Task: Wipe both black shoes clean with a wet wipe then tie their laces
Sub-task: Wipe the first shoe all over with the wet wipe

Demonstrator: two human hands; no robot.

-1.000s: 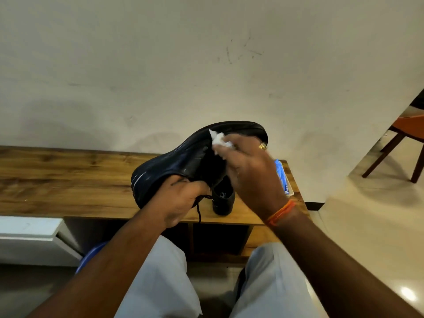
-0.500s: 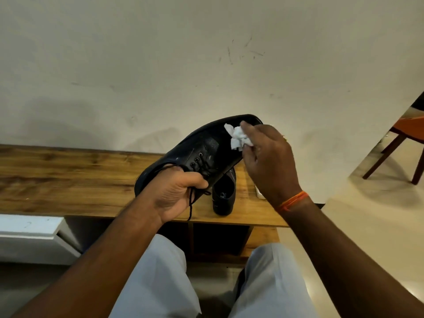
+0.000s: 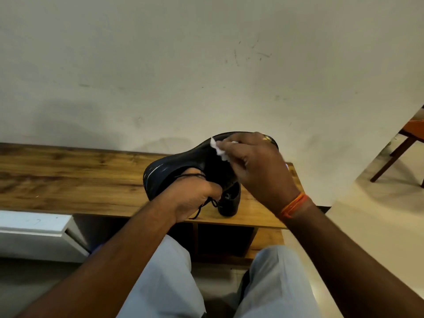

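Wiping is the step in hand, seen from the head camera. The left hand (image 3: 192,198) is clenched around the opening of a glossy black leather lace-up shoe (image 3: 183,164), holding it up over the long wooden bench (image 3: 68,180) with its toe end raised toward the wall; loose dark laces (image 3: 202,208) dangle below the fist. The right hand (image 3: 259,166) pinches a crumpled white wet wipe (image 3: 218,149) and presses it to the upper side of the shoe near the toe. A second black shoe (image 3: 229,203) stands on the bench just behind the held one, partly hidden by both hands — whether it is already clean I cannot tell.

To do this well, I judge the left hand should keep a firm hold and turn the shoe bit by bit, so the wipe reaches each side. Pale streaks show near the heel (image 3: 152,172) — they likely need attention. Long strokes with a fresh fold of the wipe would spare smearing. A brown wooden chair (image 3: 403,143) stands well apart on the right.
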